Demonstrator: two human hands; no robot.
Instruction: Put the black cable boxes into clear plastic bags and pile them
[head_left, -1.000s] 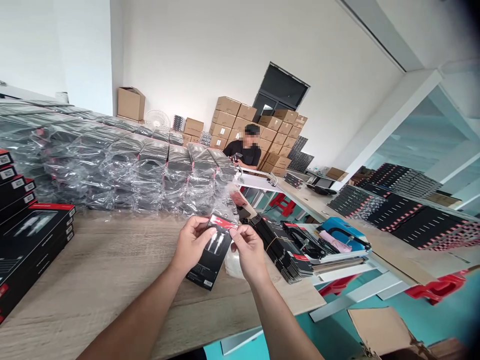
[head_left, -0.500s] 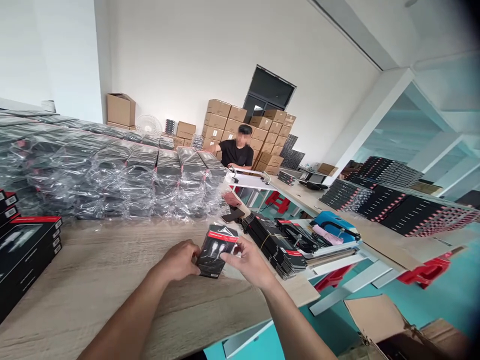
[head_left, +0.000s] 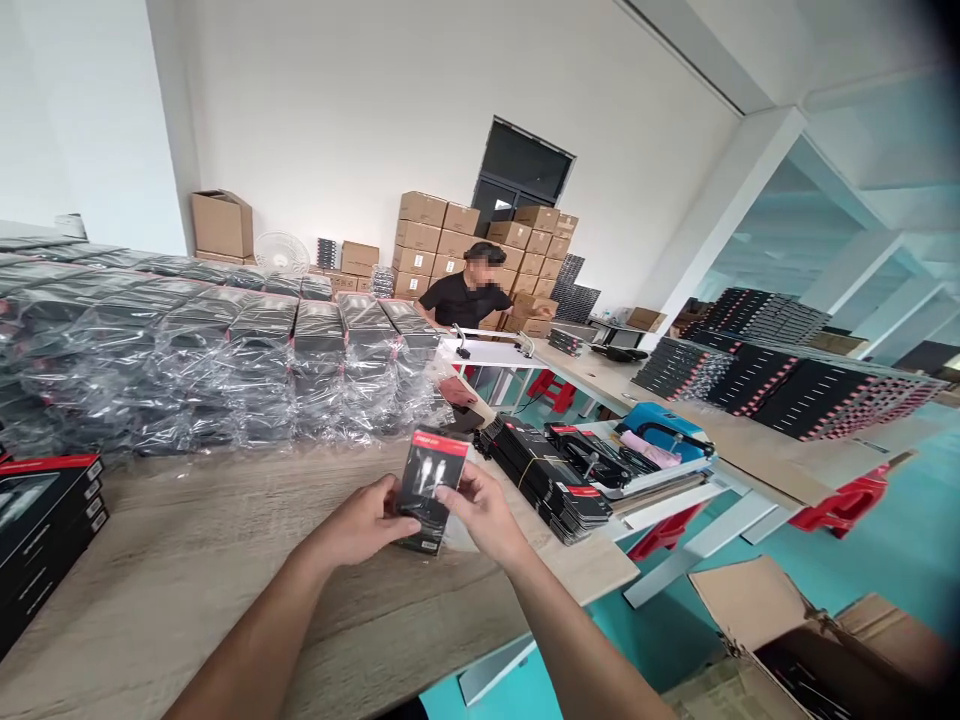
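Note:
Both my hands hold a black retail package (head_left: 431, 490) with a red top strip and a picture of white earphones or cables. My left hand (head_left: 352, 525) grips its left side, and my right hand (head_left: 484, 515) pinches its right edge. The package stands nearly upright above a light wooden table (head_left: 187, 570). A whitish translucent plastic bag (head_left: 459, 535) lies behind it. To my right sits a banded stack of black packages (head_left: 544, 478). Black boxes with red edges (head_left: 45, 525) are piled at the table's left edge.
Shrink-wrapped black bundles (head_left: 225, 370) line the table's far side. A blue machine (head_left: 664, 428) stands on a tray at right. A co-worker (head_left: 466, 298) sits before stacked cardboard cartons (head_left: 465, 240). An open cardboard box (head_left: 772, 640) sits at lower right.
The package has turned from a tilted lie to nearly upright between my hands. My hands have shifted from its top corners to its sides, and the view has swung slightly.

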